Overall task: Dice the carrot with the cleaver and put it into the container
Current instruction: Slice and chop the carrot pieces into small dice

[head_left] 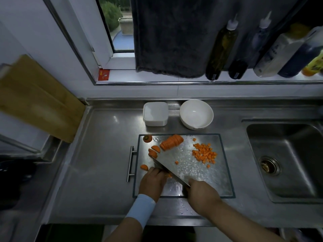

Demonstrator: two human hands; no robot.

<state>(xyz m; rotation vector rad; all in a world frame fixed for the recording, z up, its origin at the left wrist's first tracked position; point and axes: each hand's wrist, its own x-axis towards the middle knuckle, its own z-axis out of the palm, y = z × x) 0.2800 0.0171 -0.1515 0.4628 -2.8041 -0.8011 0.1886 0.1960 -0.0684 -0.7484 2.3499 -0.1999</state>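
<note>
A steel cutting board (201,173) lies on the counter. On it sit a sliced half carrot (171,142), a few half-moon slices (154,150), a carrot top (147,138) and a pile of diced carrot (204,153). My right hand (201,193) grips the cleaver's handle; the cleaver blade (167,170) slants up-left across the board. My left hand (152,182) has curled fingers pressing down carrot pieces (169,175) right against the blade; most of them are hidden. A white square container (155,114) stands empty behind the board.
A white bowl (196,114) stands beside the container. The sink (286,159) is to the right. Several bottles (222,49) line the window sill, with a dark towel (167,37) hanging there. A wooden board (35,98) leans at the left wall.
</note>
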